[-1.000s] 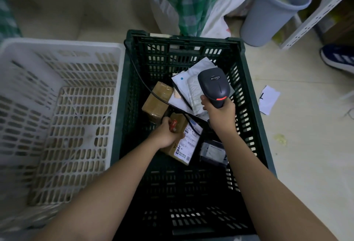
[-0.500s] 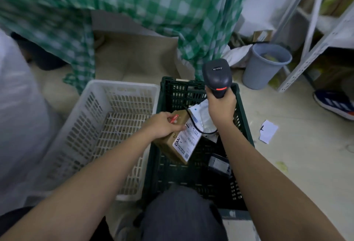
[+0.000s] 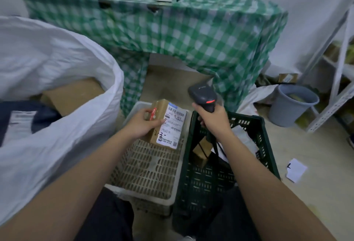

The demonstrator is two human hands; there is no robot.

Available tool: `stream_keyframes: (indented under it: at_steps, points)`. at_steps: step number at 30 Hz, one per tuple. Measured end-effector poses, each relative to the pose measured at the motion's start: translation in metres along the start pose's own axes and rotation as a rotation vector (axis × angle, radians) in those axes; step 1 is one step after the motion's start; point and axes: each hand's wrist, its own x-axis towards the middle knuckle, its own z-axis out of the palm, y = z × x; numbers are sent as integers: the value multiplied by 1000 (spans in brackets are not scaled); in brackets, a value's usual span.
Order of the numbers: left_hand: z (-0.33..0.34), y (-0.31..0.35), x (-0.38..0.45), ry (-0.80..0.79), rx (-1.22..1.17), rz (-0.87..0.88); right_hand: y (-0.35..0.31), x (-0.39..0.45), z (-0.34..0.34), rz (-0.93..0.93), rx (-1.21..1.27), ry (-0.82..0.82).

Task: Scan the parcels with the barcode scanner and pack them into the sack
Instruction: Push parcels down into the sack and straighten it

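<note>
Left grip (image 3: 142, 123) holds a parcel (image 3: 164, 123) label-up above the white crate (image 3: 147, 166), right of the sack (image 3: 57, 79). Right grip (image 3: 212, 120) is wrapped round the scanner (image 3: 203, 95) handle, over the green crate (image 3: 254, 156) just right of the white crate.

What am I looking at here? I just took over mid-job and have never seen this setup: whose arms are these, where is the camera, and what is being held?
There is no machine: a person wears one camera on the head, looking down at their own arms. The left hand grips a brown parcel with its white label up, over a white crate. The right hand grips a dark barcode scanner above a green crate with more parcels inside. The big white sack stands open at left, already holding boxes.
</note>
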Motion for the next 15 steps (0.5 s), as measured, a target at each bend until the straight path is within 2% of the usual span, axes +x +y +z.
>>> stream_keyframes:
  at_steps: [4,8,10,15]
  points:
    - [-16,-32,10,30,-244,-58,22,-9,23,81,-50,-91]
    - [-13,-56,18,-37,-472,-127,35,-13,37,195,-21,-120]
    - [-10,-65,23,-85,-500,-163,32,-11,40,210,-7,-151]
    - [-3,-75,38,-76,-548,-183,35,-14,34,210,-63,-242]
